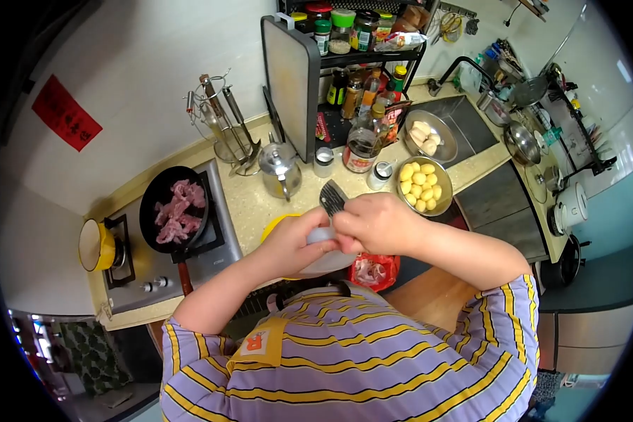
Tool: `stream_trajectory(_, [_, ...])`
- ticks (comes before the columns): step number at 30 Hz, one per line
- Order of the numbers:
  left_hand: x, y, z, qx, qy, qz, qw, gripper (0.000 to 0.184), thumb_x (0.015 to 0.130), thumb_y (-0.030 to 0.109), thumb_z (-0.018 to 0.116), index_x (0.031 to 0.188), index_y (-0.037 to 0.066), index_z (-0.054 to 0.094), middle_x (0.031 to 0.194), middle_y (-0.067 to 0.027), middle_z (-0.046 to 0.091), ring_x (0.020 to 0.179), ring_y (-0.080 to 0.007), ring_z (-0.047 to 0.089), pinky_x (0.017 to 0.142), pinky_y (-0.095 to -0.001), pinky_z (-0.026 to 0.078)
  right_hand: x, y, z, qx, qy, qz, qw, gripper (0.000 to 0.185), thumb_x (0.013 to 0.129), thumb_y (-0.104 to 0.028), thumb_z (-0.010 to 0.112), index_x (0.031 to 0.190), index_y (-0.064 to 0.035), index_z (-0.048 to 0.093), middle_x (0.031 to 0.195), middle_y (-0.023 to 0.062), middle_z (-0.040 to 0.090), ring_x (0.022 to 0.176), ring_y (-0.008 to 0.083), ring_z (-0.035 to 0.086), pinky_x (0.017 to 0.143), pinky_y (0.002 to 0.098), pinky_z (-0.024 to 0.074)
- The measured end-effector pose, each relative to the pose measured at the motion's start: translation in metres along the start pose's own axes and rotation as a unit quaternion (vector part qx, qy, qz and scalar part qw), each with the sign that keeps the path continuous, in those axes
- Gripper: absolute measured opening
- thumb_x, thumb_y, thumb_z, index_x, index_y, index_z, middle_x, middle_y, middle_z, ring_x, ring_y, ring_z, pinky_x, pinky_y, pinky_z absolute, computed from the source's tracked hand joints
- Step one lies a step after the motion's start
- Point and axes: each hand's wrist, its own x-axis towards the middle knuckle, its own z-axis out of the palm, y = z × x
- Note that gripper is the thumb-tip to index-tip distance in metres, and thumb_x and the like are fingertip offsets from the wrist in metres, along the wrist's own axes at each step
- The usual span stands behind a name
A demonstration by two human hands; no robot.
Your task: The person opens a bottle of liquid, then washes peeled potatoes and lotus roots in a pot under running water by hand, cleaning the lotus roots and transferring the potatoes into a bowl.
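Both hands meet in front of my chest, over the counter edge. My left hand is closed around a whitish, rounded thing, partly covered by the fingers. My right hand is closed, its fingers touching the left thumb area. From its grip a black slotted tool sticks up; its handle is hidden, so its exact kind is unclear. Below the hands lies a pale translucent bowl-like shape, with a yellow rim showing at the left. A red bag with pale pieces inside is just under my right wrist.
At left, a black frying pan with raw meat sits on the stove, beside a yellow pot. A steel bowl of peeled potatoes, another bowl, a glass teapot and a condiment rack stand ahead.
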Motion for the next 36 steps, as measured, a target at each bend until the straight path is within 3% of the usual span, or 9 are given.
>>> stream_trajectory(4, [0.012,0.011,0.014,-0.017,0.071,-0.062,0.995,0.017,0.087,0.012,0.067,0.097,0.006,0.054,0.095,-0.0050,0.064,0.086,-0.0115,0.059,0.076,-0.0270,0.047,0.007,-0.002,-0.008,0.014,0.039,0.179,0.983,0.025,0.081,-0.024,0.069,0.081,-0.0063,0.050,0.065,0.0119,0.057,0.059,0.0330,0.058,0.053,0.0404,0.0469])
stream_trajectory(10, [0.030,0.039,0.028,-0.248,0.126,-0.100,0.955,0.035,0.100,0.032,0.055,0.120,0.009,0.039,0.095,-0.0063,0.061,0.084,-0.0157,0.059,0.075,-0.0303,0.048,0.005,-0.010,-0.019,0.001,0.199,0.301,0.933,0.036,0.082,-0.029,0.074,0.103,-0.0063,0.055,0.086,0.0124,0.063,0.076,0.0294,0.064,0.063,0.0373,0.0503])
stream_trajectory(14, [0.041,0.059,0.034,-0.377,0.089,-0.024,0.922,0.065,0.103,0.054,0.025,0.149,0.013,0.004,0.114,-0.0095,0.056,0.102,-0.0176,0.056,0.093,-0.0319,0.043,-0.024,-0.025,-0.022,0.209,0.174,0.370,0.888,0.047,0.081,-0.015,0.074,0.120,-0.0039,0.049,0.100,0.0133,0.063,0.084,0.0285,0.064,0.071,0.0366,0.0520])
stream_trajectory(17, [0.061,0.074,0.041,-0.408,0.061,0.029,0.911,0.079,0.101,0.059,0.018,0.152,0.012,-0.020,0.134,-0.0139,0.046,0.123,-0.0221,0.047,0.106,-0.0342,0.034,-0.020,-0.031,-0.031,0.063,0.152,0.324,0.932,0.059,0.084,-0.011,0.070,0.135,-0.0017,0.041,0.117,0.0215,0.056,0.106,0.0331,0.060,0.091,0.0410,0.0477])
stream_trajectory(24, [0.080,0.103,0.037,-0.305,0.058,0.030,0.950,0.084,0.101,0.058,0.026,0.152,0.008,-0.018,0.150,-0.0166,0.029,0.138,-0.0215,0.031,0.116,-0.0372,0.016,-0.028,-0.001,-0.016,0.243,0.287,0.364,0.852,0.059,0.092,-0.003,0.056,0.146,-0.0045,0.033,0.132,0.0191,0.050,0.121,0.0287,0.052,0.101,0.0376,0.0428])
stream_trajectory(27, [0.083,0.103,0.029,-0.229,0.046,0.050,0.971,0.086,0.102,0.033,0.046,0.151,0.004,-0.018,0.133,-0.0169,0.050,0.121,-0.0203,0.049,0.107,-0.0335,0.034,-0.027,0.009,-0.013,0.227,0.317,0.346,0.853,0.054,0.092,0.001,0.053,0.143,-0.0034,0.038,0.137,0.0167,0.049,0.127,0.0265,0.049,0.105,0.0359,0.0393])
stream_trajectory(29, [0.083,0.101,0.023,-0.149,0.068,0.071,0.984,0.084,0.098,0.015,0.055,0.154,0.003,-0.006,0.110,-0.0124,0.066,0.098,-0.0155,0.062,0.091,-0.0268,0.046,-0.026,0.012,-0.015,0.240,0.315,0.331,0.856,0.052,0.090,0.004,0.055,0.140,-0.0030,0.042,0.137,0.0143,0.050,0.126,0.0239,0.050,0.106,0.0350,0.0387])
stream_trajectory(33, [0.065,0.101,-0.011,0.070,0.075,0.008,0.995,0.057,0.097,0.015,0.056,0.149,0.005,0.034,0.093,-0.0061,0.072,0.082,-0.0092,0.063,0.078,-0.0233,0.048,-0.022,0.013,-0.017,0.380,0.255,0.349,0.818,0.055,0.089,0.003,0.062,0.140,-0.0030,0.042,0.130,0.0109,0.055,0.120,0.0175,0.052,0.103,0.0311,0.0400])
stream_trajectory(36, [0.045,0.075,-0.031,-0.068,0.122,-0.093,0.986,0.044,0.098,0.012,0.054,0.141,0.007,0.048,0.093,-0.0063,0.071,0.083,-0.0087,0.063,0.079,-0.0230,0.047,-0.040,0.016,-0.020,0.423,0.279,0.407,0.760,0.052,0.090,0.000,0.065,0.137,-0.0075,0.044,0.112,0.0077,0.064,0.093,0.0087,0.058,0.080,0.0223,0.0465])
